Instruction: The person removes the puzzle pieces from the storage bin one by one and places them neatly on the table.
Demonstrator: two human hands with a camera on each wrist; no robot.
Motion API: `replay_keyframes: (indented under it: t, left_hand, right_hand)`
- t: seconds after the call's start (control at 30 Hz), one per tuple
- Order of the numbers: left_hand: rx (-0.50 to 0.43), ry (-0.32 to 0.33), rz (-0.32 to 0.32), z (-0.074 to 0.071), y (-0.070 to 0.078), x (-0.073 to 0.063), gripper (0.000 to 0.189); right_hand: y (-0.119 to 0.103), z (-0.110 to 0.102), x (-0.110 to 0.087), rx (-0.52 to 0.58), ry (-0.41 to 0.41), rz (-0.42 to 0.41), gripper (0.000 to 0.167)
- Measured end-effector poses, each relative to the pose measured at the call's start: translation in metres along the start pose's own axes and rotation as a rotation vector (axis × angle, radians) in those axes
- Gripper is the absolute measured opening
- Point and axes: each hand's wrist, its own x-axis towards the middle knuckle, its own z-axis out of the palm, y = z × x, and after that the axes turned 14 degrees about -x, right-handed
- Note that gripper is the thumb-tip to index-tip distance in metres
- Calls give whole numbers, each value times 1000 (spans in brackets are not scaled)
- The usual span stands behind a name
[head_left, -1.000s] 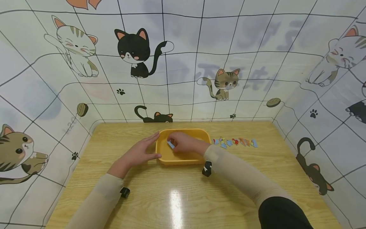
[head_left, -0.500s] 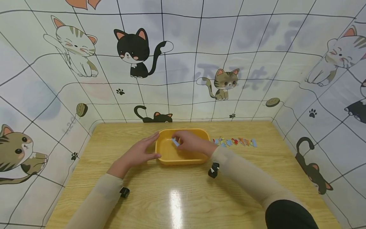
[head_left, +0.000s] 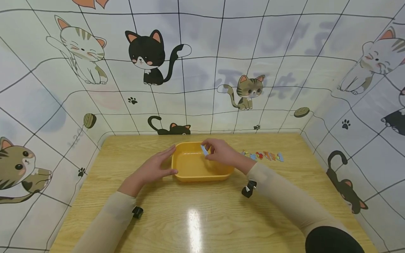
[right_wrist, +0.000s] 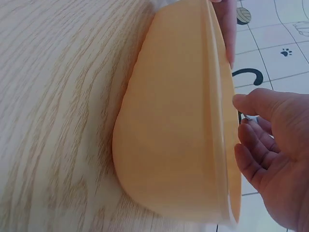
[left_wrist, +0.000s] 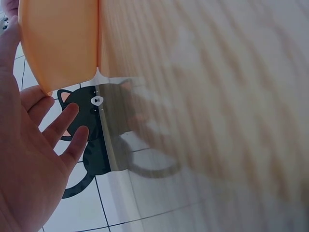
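A yellow plastic tray (head_left: 190,167) sits on the wooden table in the head view. My left hand (head_left: 151,172) rests against its left end, fingers spread along the rim and thumb at the near corner. In the left wrist view the fingers of this left hand (left_wrist: 36,154) look relaxed, some touching the tray's edge. Over the tray's right half, my right hand (head_left: 221,151) pinches a small flat light-blue piece (head_left: 204,150) between thumb and fingers. The right wrist view shows the right hand (right_wrist: 285,154) beside the tray's rim, with the piece mostly hidden by fingers.
Right of the tray lies a row of several small colourful cut-out pieces (head_left: 260,155), its left end hidden by the right hand and wrist. The wooden table (head_left: 164,218) meets a cat-printed backdrop (head_left: 202,77) at the back and sides.
My right hand has moved rightward across the tray and slightly toward its far side, carrying the light-blue piece. The left hand has stayed at the tray's left end.
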Motion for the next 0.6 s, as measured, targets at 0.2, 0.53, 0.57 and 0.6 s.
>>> replay_keyframes:
  t: [0.2,0.53,0.57,0.6]
  left_hand:
    - [4,-2,9,0,0,0,106]
    - [0,-5,3,0,-1,0,106]
    - [-1,-4,5,0,-1,0,106]
    - [-2,-4,6,0,-2,0,106]
  right_hand:
    - [6,-7,-11,24,86,34,52]
    - [15,-20,-28,93,148,70,49]
    - [16,-21,-30,91,154,75,49]
    - [18,-22,-32,89,160,78,49]
